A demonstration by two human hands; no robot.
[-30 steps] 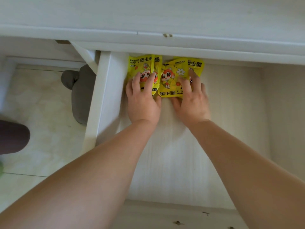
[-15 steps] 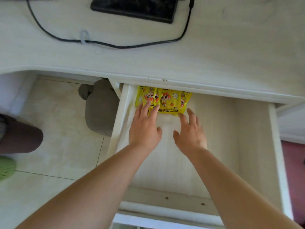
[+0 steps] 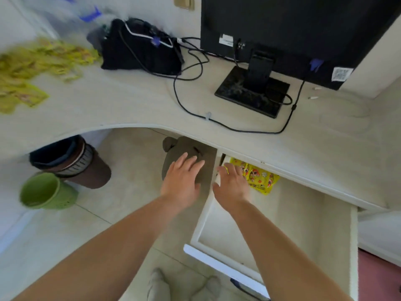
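Note:
Yellow cartoon-printed packets (image 3: 260, 178) lie at the back left of the open white drawer (image 3: 303, 224), partly under the desk edge. My right hand (image 3: 231, 186) hovers over the drawer's left side just in front of them, fingers spread and holding nothing. My left hand (image 3: 181, 181) is outside the drawer to the left, above a grey slipper (image 3: 184, 148), fingers straight and empty. A blurred pile of more yellow packets (image 3: 32, 68) lies on the desk (image 3: 130, 101) at the far left.
A black monitor (image 3: 293, 29) on its stand, black cables (image 3: 195, 109) and a black bag (image 3: 141, 48) occupy the desk. Below the desk stand a brown bin (image 3: 76, 164) and a green bin (image 3: 45, 191). My feet (image 3: 184, 285) show at the bottom.
Both hands have let go of the packets in the drawer and drawn back and left. The view has lifted and swung left, bringing the desk top into sight.

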